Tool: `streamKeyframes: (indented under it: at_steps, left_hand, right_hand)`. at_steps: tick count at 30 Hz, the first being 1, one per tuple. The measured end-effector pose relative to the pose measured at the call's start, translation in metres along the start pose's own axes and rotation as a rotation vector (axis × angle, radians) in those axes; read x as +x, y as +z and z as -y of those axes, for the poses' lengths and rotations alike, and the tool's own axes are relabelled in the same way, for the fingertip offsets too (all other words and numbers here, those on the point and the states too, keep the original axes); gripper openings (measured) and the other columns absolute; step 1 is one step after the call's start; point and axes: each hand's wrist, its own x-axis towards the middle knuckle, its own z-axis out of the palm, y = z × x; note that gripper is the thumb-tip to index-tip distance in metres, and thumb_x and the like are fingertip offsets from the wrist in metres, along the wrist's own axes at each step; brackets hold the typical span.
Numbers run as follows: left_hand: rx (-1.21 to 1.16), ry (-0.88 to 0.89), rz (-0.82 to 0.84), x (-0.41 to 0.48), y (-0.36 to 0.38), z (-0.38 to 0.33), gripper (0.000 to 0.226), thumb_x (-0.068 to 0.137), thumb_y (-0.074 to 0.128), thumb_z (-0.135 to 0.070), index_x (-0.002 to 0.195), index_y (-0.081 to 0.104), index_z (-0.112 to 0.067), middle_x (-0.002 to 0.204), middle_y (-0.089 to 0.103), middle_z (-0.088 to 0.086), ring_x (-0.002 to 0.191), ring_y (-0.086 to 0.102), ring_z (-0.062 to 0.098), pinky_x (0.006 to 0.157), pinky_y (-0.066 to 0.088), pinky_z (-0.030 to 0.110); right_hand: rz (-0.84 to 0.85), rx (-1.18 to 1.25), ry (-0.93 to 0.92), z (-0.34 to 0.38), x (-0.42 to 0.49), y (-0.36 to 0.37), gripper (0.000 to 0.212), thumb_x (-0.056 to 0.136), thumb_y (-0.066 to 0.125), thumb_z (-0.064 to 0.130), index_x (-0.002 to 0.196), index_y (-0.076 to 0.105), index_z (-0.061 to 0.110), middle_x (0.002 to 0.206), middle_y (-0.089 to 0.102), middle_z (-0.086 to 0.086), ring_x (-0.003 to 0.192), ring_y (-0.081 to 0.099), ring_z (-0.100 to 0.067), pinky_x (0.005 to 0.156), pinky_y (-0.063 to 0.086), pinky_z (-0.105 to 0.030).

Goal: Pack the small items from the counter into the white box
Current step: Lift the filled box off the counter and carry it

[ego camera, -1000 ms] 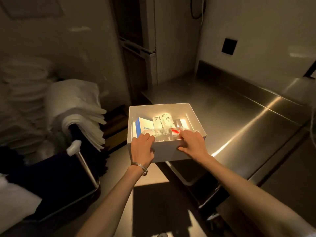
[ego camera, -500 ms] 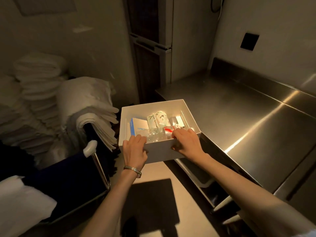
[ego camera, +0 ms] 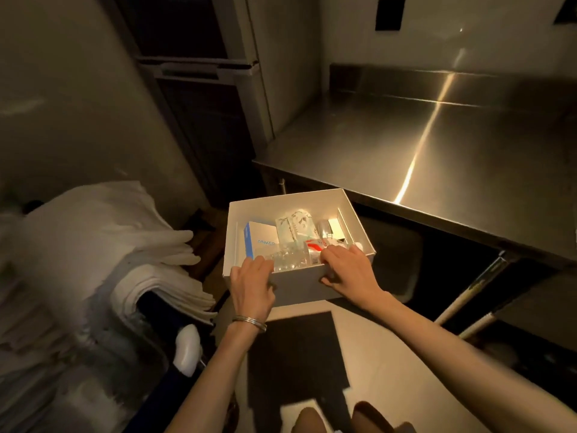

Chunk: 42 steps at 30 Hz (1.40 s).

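The left hand (ego camera: 253,285) grips the near wall of the white box (ego camera: 299,284) at its left end, fingers hooked over the rim into the box and thumb against the outside. A thin metal bracelet (ego camera: 249,321) circles that wrist. The right hand (ego camera: 346,270) grips the same wall near the right corner in the same way, fingers curled over the rim and thumb pressed on the outer face. Between them the two hands hold the box up in the air, open side up and roughly level.

Inside the box a blue-and-white Anker carton (ego camera: 262,242) stands at the left. Beside it is a pale packet with a leafy print (ego camera: 295,226). To the right are a small clear bottle (ego camera: 323,228) and a small white carton (ego camera: 335,228). Crinkled clear plastic (ego camera: 290,260) and a red-and-white pack (ego camera: 315,246) lie along the near wall, just under the fingers.

The box hangs over the floor just off the front left corner of the steel bench (ego camera: 437,157), not resting on it. A dark mat (ego camera: 293,354) lies on the floor below the forearms. To the left a stack of folded white linen (ego camera: 109,239) sits on a cart with a white handle end (ego camera: 187,348). Behind the box stands a tall cabinet (ego camera: 199,73).
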Motion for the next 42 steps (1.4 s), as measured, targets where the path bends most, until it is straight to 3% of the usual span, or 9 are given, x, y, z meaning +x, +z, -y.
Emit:
streamKeyframes:
  at_steps: [7,14,19,24,29,42]
  left_hand:
    - [-0.166,0.030,0.002,-0.013,0.091,0.003,0.023,0.077,0.068,-0.018,0.097,0.057,-0.019,0.110,0.061,0.000,0.101,0.052,0.019,0.079,0.026,0.024]
    - [-0.157,0.102,0.054,-0.005,0.208,-0.014,0.027,0.082,0.063,-0.025,0.107,0.054,-0.022,0.116,0.057,-0.003,0.107,0.047,0.015,0.083,0.024,0.022]
    - [-0.204,0.171,-0.025,0.008,0.302,-0.033,0.031,0.081,0.065,-0.026,0.110,0.055,-0.022,0.119,0.058,-0.001,0.110,0.048,0.018,0.081,0.021,0.021]
    - [-0.206,0.279,-0.153,0.021,0.380,-0.045,0.027,0.068,0.075,-0.016,0.090,0.059,-0.016,0.098,0.064,0.004,0.093,0.057,0.024,0.073,0.029,0.026]
    - [-0.174,0.397,-0.303,0.043,0.428,-0.057,0.037,0.051,0.081,-0.007,0.073,0.052,-0.017,0.077,0.060,0.002,0.071,0.054,0.023,0.062,0.030,0.029]
    - [-0.234,0.484,-0.407,0.080,0.498,-0.084,0.036,0.055,0.082,-0.009,0.080,0.055,-0.012,0.083,0.061,0.007,0.078,0.054,0.027,0.068,0.029,0.030]
  right_hand:
    - [0.005,-0.106,0.037,-0.020,-0.041,0.057,0.043,0.052,0.088,0.025,0.079,0.057,0.017,0.081,0.069,-0.001,0.068,0.064,-0.017,0.064,0.032,-0.025]
    - [-0.023,-0.148,0.105,-0.070,-0.097,0.150,0.044,0.055,0.087,0.030,0.083,0.055,0.019,0.085,0.071,-0.001,0.072,0.067,-0.020,0.065,0.042,-0.025]
    - [-0.116,-0.176,0.127,-0.119,-0.134,0.212,0.053,0.054,0.088,0.028,0.091,0.051,0.019,0.088,0.072,-0.003,0.077,0.069,-0.022,0.066,0.047,-0.028]
    - [-0.178,-0.202,0.144,-0.160,-0.163,0.266,0.042,0.058,0.086,0.026,0.086,0.055,0.016,0.087,0.069,-0.004,0.076,0.065,-0.023,0.066,0.042,-0.028]
    - [-0.241,-0.224,0.146,-0.192,-0.176,0.298,0.039,0.061,0.085,0.023,0.087,0.057,0.013,0.088,0.068,-0.006,0.076,0.064,-0.025,0.064,0.045,-0.033]
    - [-0.252,-0.339,0.194,-0.253,-0.186,0.343,0.042,0.062,0.084,0.028,0.092,0.058,0.013,0.097,0.069,-0.008,0.086,0.065,-0.024,0.071,0.038,-0.027]
